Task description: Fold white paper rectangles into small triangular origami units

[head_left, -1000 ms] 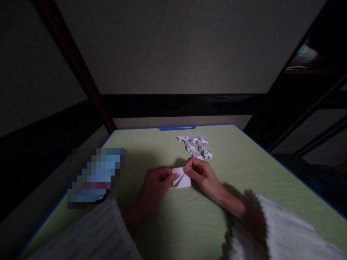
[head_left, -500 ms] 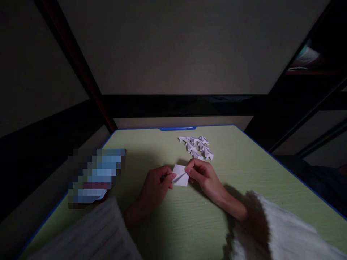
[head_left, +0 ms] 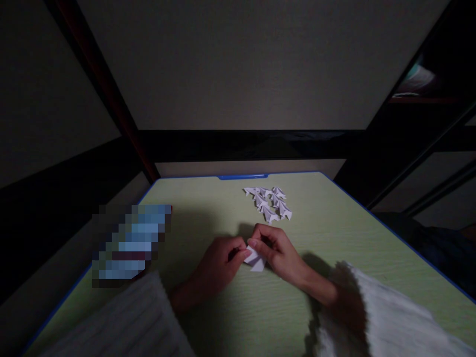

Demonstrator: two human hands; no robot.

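A small piece of white paper (head_left: pixel 256 261), creased and partly folded, is pinched between my two hands just above the table. My left hand (head_left: pixel 225 258) grips its left corner between thumb and forefinger. From the right, my right hand (head_left: pixel 277 253) presses thumb and fingers on its upper edge and covers part of it. The two thumbs are close together. Beyond my hands lie several folded white paper pieces (head_left: pixel 268 212), pointed in shape and set in a loose cluster.
The pale green table (head_left: pixel 208 327) has a blue edge and a blue lip (head_left: pixel 243 177) at the far side. On the left lies a blurred-out, bluish rectangular object (head_left: pixel 134 243). A light panel (head_left: pixel 238 64) stands behind the table.
My hands have come closer together, with the left moving right. The paper, flatter and squarer before, is now turned and bent, with more of it hidden by my fingers.
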